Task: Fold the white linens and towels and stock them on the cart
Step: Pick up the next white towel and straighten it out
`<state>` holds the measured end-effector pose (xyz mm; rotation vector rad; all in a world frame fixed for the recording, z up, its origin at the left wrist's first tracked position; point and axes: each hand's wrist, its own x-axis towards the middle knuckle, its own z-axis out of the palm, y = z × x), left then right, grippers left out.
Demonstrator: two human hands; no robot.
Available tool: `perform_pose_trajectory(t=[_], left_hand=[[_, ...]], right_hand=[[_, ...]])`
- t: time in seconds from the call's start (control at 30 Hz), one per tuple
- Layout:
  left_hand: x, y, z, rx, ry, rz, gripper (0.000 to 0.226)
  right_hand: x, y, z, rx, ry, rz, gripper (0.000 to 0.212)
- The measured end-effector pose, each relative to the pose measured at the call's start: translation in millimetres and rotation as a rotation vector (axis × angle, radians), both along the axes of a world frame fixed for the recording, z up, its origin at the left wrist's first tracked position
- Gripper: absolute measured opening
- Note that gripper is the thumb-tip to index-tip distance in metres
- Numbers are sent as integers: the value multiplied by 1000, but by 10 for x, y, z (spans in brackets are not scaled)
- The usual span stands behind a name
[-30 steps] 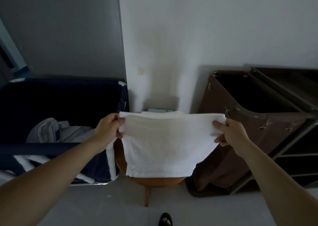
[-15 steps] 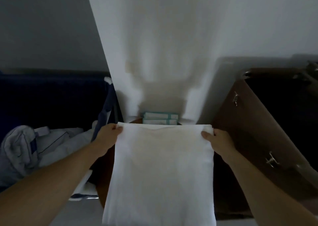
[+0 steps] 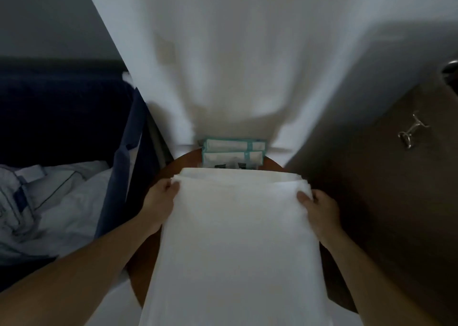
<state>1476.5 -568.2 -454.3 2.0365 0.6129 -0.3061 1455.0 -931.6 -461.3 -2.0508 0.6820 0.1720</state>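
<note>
A white towel (image 3: pixel 235 239) fills the middle of the view. It is folded, and several layers show stacked along its far edge. It runs from that edge toward the person and out past the bottom of the picture. It covers most of a round brown table (image 3: pixel 184 165), whose rim shows at the far left and down both sides. I cannot tell whether the towel's far end rests on the table or is held just above it.

The left hand (image 3: pixel 159 209) holds the towel's far left corner, with its fingers (image 3: pixel 174 185) curled over the edge and clamped on the cloth. The right hand (image 3: pixel 319 211) holds the far right corner. Its thumb lies on top of the towel and its other fingers are hidden beneath, so it pinches the cloth. Both forearms reach in from the near corners.

On the far side of the table, just beyond the towel's edge, two teal and white boxes (image 3: pixel 233 152) are stacked against the white wall (image 3: pixel 235 53).

To the left stands a dark blue laundry bin (image 3: pixel 124 167) with crumpled white linens (image 3: pixel 64 201) inside, some with thin dark trim. To the right is a brown bag (image 3: pixel 384 201), close beside the table, with a metal clip (image 3: pixel 411 132) on its side.
</note>
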Motion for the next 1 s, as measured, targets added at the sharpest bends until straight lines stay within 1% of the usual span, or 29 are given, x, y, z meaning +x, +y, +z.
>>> perform_pose_trajectory(t=[0.07,0.13,0.17,0.2,0.27,0.3,0.37,0.4,0.43,0.5,0.53,0.57,0.6,0.63,0.7,0.83,0.93,1.0], left_hand=[[101,-13,38,49,-124,10,15],[244,-21,37,103,-189,31,16],[316,-22,-1,112,-177,27,17],[379,-21,-67,119,-127,7,19],[430,-17,-210,139,28,-48,27],[430,-21,-267,136,76,-46,32],[397,-60,-302,106,69,-11,40],[360,-95,-293,125,27,-15,47],[305,-137,-285,202,-41,-59,55],[132,-255,-290,459,-208,-270,71],[35,-329,-313,565,-269,-420,76],[-42,-396,-358,638,-303,-567,78],[-93,-445,-428,688,-309,-682,78],[-109,-470,-510,718,-288,-743,78],[-63,-439,-662,736,-240,-757,80],[-24,-370,-914,768,-255,-727,81],[-28,-382,-1028,779,-214,-713,80],[17,-389,-1016,781,-196,-732,79]], right_hand=[[86,10,56,-22,-84,-52,20],[203,13,76,-53,-108,-109,21],[258,20,61,-57,-90,-116,20],[298,35,30,-55,-50,-108,24],[325,90,-54,-58,51,-90,40],[310,127,-92,-72,80,-88,48],[245,212,-113,-171,59,-91,63],[206,263,-94,-279,9,-76,70],[159,323,-67,-407,-70,-32,74],[54,489,-34,-649,-227,189,73],[5,585,-45,-743,-249,341,70],[-24,659,-85,-800,-220,478,69],[-30,698,-150,-831,-150,565,70],[-11,696,-226,-849,-67,601,72],[68,608,-392,-868,35,580,77],[130,533,-731,-827,92,512,79],[174,557,-880,-778,132,513,79],[236,543,-852,-763,170,538,82]])
